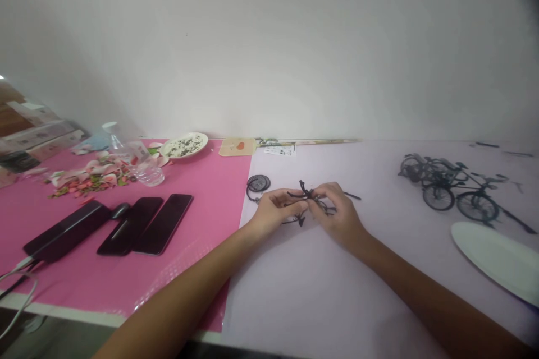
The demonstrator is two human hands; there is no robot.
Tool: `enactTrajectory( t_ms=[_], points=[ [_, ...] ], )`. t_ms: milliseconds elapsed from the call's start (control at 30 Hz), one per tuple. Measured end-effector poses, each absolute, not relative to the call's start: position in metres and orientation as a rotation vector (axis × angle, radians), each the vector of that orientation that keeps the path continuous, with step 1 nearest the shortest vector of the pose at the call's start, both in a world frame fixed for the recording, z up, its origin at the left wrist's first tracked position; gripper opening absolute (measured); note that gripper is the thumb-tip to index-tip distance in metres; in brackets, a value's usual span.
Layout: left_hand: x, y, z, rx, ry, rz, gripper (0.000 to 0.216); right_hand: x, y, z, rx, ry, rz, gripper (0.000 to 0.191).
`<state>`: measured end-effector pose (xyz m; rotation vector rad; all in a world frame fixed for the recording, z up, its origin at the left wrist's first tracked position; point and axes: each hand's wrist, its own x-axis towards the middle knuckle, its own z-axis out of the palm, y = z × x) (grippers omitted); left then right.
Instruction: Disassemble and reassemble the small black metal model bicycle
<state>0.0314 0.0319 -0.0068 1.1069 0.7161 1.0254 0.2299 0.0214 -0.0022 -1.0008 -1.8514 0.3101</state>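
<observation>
1. Left hand (273,210) pinched black miniature-bicycle part (309,194).
2. Right hand (340,212) pinched it too, over pale tabletop (303,291).
3. Spoked wheel (258,183) lay just beyond left hand.
4. Miniature bicycles (451,182) sat well to the right.

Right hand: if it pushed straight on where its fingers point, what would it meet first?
The right hand would probably meet the left hand first, past the black part between their fingertips; depth is unclear.

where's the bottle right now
In the head view, the bottle is on the left, on the pink cover, beside the petals and beyond the phones.
</observation>
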Motion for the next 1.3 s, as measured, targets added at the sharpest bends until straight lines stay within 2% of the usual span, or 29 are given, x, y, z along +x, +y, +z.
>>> enactTrajectory(
  t_ms=[433, 667, 900, 1300],
  points=[
    [0.038, 0.027, -0.006, 1.201, 0.853, 1.17, 0.036, 0.227, 0.018, 0.0, -0.951, -1.949, 0.343, 0.009],
    [0.037, 0.028, -0.002, 1.137, 0.855, 1.162, 0.036, 0.229, 0.016, 0.005, -0.954, -1.899, 0.327, 0.005],
    [0.034, 0.033, -0.008, 1.163, 0.83, 1.156, 0.037, 0.233, 0.014, 0.008, -0.927, -1.919, 0.431, 0.016],
    [0.031, 0.033, -0.006, 1.149, 0.836, 1.17, 0.041, 0.235, 0.018, 0.005, -0.893, -1.904, 0.538, 0.019]
  ],
)
